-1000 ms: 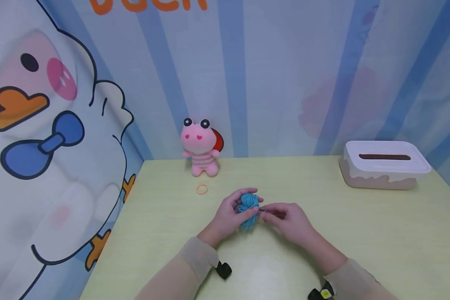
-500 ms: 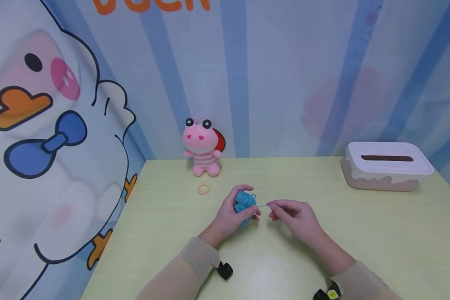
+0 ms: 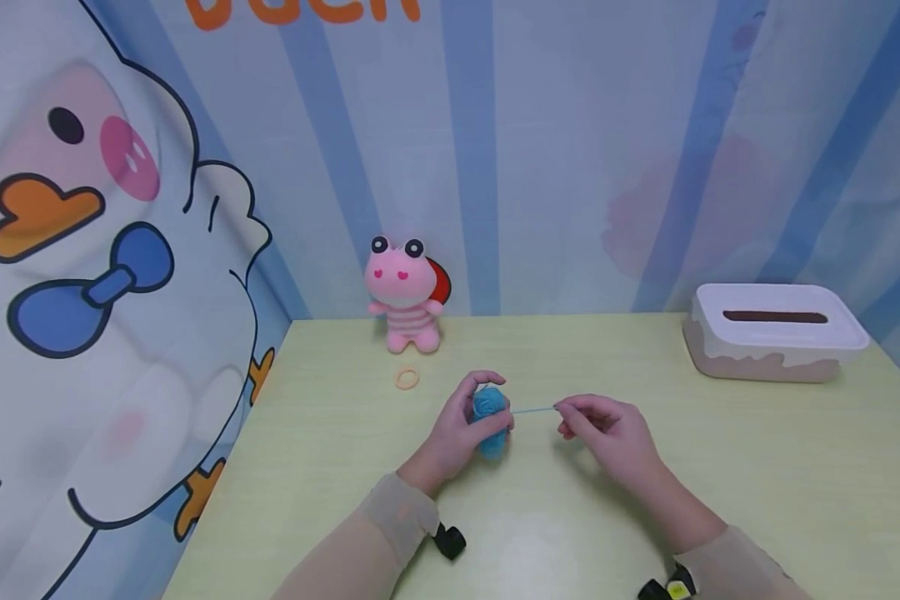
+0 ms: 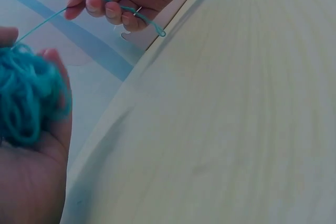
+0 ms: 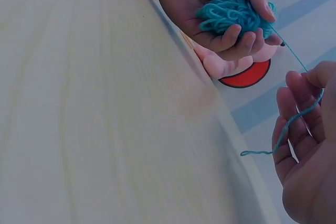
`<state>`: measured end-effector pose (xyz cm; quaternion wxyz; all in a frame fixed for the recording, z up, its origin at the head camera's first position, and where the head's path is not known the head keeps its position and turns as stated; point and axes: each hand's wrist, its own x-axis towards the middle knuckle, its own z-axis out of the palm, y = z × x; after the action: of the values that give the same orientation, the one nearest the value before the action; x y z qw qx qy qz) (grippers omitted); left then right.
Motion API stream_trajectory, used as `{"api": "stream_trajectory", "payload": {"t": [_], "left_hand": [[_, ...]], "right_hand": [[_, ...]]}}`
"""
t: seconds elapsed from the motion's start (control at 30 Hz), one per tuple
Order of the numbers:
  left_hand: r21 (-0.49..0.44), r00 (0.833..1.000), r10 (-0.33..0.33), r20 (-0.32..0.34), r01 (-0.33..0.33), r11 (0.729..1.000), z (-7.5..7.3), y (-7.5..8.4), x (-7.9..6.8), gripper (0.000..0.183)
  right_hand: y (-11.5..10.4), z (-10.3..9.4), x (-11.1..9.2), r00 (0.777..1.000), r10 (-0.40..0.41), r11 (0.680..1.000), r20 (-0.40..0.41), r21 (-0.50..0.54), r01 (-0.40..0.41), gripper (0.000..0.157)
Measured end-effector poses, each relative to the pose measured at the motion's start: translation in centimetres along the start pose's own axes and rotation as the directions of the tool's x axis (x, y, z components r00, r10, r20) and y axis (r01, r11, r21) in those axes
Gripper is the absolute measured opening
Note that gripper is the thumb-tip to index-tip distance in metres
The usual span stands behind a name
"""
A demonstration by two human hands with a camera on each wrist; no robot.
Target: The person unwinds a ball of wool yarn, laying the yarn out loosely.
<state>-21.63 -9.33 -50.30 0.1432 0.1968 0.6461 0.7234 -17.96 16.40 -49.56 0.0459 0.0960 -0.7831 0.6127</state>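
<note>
This looks like a small staged corner dressed in the manner of a child's playroom, though whether it sits in a home or a studio cannot be told. Blue-striped printed cloth hangs, lightly creased, behind the pale, wood-grained tabletop, bearing orange lettering and, at the left, a huge cartoon duck with a blue bow. A pink toy figure with bulging eyes and a white-lidded, slotted box standing near the back edge lend a playful, homely air.
</note>
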Motion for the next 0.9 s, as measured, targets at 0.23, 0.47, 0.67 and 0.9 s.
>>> {"api": "stream_trajectory", "payload": {"t": [0.23,0.47,0.67,0.9], "left_hand": [[-0.028,1.0,-0.027,0.014,0.027,0.999,0.0,0.0,-0.1,0.042],[0.042,1.0,0.003,-0.018,-0.002,0.999,-0.1,0.0,-0.1,0.039],[-0.022,1.0,0.016,0.027,-0.015,1.0,-0.1,-0.1,-0.1,0.047],[0.065,1.0,0.009,-0.017,-0.007,0.998,-0.1,0.1,-0.1,0.039]], "right_hand": [[0.4,-1.0,-0.3,0.999,-0.007,1.0,-0.041,-0.025,0.006,0.022],[0.6,-2.0,-0.5,0.998,-0.022,0.999,-0.064,-0.048,0.019,0.022],[0.7,-2.8,-0.7,0.996,-0.008,0.998,-0.085,-0.062,0.002,0.022],[0.9,-3.9,-0.8,0.993,0.011,0.997,-0.12,-0.078,-0.02,0.021]]}}
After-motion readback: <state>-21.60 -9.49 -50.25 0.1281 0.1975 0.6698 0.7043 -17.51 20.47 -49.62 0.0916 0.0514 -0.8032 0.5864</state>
